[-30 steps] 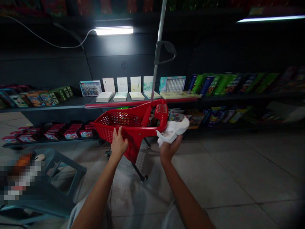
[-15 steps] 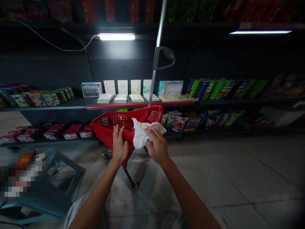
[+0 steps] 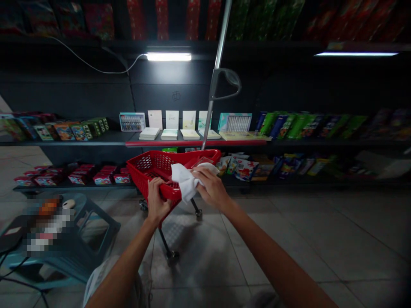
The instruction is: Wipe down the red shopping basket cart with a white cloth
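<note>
A red plastic shopping basket on wheels (image 3: 150, 164) stands on the tiled floor in front of me, with a grey pole handle (image 3: 215, 77) rising from its far end. My left hand (image 3: 156, 204) is closed round the basket's near rim. My right hand (image 3: 208, 187) is closed on a white cloth (image 3: 183, 179) and presses it against the basket's near right edge.
Dark shop shelves (image 3: 96, 137) run along the back, carrying notebooks, paint sets and coloured boxes. A lower shelf at left holds red packs (image 3: 77, 176). A blue-grey plastic stool (image 3: 93, 229) with small items on it stands at lower left. Open tiled floor (image 3: 305, 239) lies to the right.
My right hand has swung the white cloth from the basket's right end onto its near rim. The basket has tilted back to level, and my left hand now grips the rim.
</note>
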`<state>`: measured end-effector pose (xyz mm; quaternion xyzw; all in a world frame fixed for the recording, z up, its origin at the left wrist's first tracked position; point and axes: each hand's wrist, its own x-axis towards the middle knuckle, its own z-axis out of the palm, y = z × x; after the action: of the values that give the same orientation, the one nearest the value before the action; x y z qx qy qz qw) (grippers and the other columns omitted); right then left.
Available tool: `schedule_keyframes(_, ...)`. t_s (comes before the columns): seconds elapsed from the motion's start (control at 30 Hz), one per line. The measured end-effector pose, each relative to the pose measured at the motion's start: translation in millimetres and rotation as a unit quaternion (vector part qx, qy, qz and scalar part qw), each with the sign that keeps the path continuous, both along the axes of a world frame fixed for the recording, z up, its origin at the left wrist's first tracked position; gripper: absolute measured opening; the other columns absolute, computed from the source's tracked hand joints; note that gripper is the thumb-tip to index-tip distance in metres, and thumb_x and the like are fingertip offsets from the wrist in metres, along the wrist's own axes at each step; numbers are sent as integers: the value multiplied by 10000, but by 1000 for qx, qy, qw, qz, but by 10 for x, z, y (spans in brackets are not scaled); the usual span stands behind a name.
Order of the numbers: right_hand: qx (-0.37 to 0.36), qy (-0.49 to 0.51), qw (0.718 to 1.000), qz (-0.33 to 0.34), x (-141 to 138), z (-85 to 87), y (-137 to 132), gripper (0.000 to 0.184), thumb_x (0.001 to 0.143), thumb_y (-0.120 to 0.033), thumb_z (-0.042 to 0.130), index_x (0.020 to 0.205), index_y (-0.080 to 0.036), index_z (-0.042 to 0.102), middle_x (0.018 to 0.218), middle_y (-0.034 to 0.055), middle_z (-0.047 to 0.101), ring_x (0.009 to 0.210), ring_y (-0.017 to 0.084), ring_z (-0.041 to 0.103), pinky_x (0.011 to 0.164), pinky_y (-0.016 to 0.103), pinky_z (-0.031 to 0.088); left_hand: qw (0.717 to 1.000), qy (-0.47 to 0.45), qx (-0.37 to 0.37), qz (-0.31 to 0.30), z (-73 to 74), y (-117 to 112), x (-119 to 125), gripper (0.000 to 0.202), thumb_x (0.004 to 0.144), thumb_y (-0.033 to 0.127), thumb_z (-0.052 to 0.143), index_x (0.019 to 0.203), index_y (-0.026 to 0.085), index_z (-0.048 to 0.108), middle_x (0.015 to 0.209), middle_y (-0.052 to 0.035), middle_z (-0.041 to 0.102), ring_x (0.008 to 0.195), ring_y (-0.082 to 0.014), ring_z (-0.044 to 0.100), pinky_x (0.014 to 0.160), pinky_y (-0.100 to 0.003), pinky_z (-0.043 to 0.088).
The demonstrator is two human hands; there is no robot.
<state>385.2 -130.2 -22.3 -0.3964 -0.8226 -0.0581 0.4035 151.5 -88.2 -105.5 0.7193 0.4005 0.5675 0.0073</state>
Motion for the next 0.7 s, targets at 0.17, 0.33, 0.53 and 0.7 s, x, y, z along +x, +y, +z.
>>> schedule_keyframes(0.17, -19, 58, 998, -36, 547, -67, 492, 371, 925, -227, 469, 1245, -179, 652, 1288, 114, 656, 1264, 249, 561, 1119, 433, 420, 1000, -2, -1, 27, -14, -15, 14, 391, 770, 326, 580, 1145, 233, 516, 1192, -98, 593, 1207, -276, 559, 1166, -509, 342)
schedule_keyframes(0.33, -84, 96, 976, -175, 1026, -34, 896, 356, 883, -232, 509, 1155, -151, 725, 1200, 119, 710, 1104, 250, 646, 1007, 394, 479, 999, -5, -11, 45, -31, -6, 6, 373, 796, 397, 555, 1128, 231, 522, 1176, -104, 601, 1210, -280, 564, 1149, -508, 370)
schedule_keyframes(0.53, -93, 7, 971, -221, 952, 347, 1276, 307, 855, -228, 573, 1066, -163, 786, 1157, 106, 751, 1074, 235, 676, 988, 321, 473, 997, -64, 28, 18, -33, 6, 25, 402, 793, 496, 541, 1097, 234, 532, 1149, -100, 606, 1197, -288, 581, 1146, -531, 372)
schedule_keyframes(0.7, -231, -73, 945, -218, 598, 520, 1758, 93, 722, -238, 723, 728, -164, 780, 844, 128, 775, 874, 263, 721, 869, 347, 530, 998, -62, 3, 30, -46, -1, 39, 390, 800, 487, 538, 1101, 239, 538, 1133, -99, 611, 1216, -298, 569, 1151, -546, 363)
